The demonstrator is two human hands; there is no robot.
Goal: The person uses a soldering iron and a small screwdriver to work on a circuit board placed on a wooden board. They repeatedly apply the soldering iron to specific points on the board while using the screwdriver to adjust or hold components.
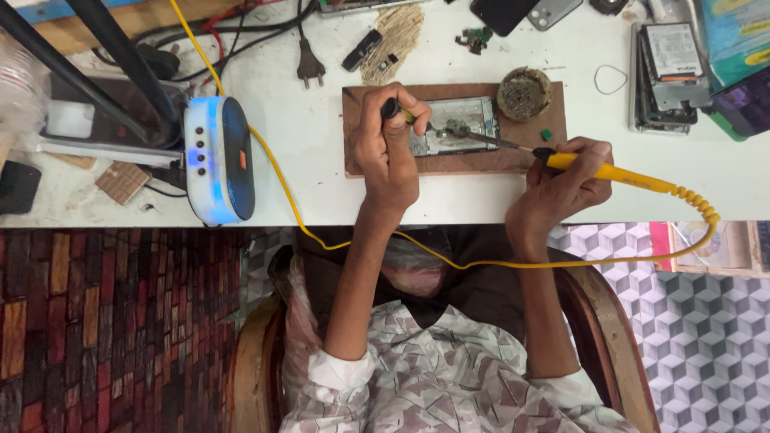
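- Fingers of the right hand (pixel 561 180) wrap the yellow soldering iron (pixel 618 172); left hand (pixel 389 144) pinches a small tool (pixel 399 111).
- Both sit mid-frame over the phone (pixel 457 126) on the wooden board (pixel 481 164), near the table (pixel 321 200) edge.
- Round tin (pixel 524 93) holds wire wool.

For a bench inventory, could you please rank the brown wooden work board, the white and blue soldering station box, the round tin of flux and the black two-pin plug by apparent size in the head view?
1. Brown wooden work board
2. White and blue soldering station box
3. Round tin of flux
4. Black two-pin plug

The tin and plug look close, so their order is unsure.

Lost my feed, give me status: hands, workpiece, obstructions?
Left hand grips dark tool. Right hand holds yellow soldering iron, tip on opened phone. Nothing blocking it.
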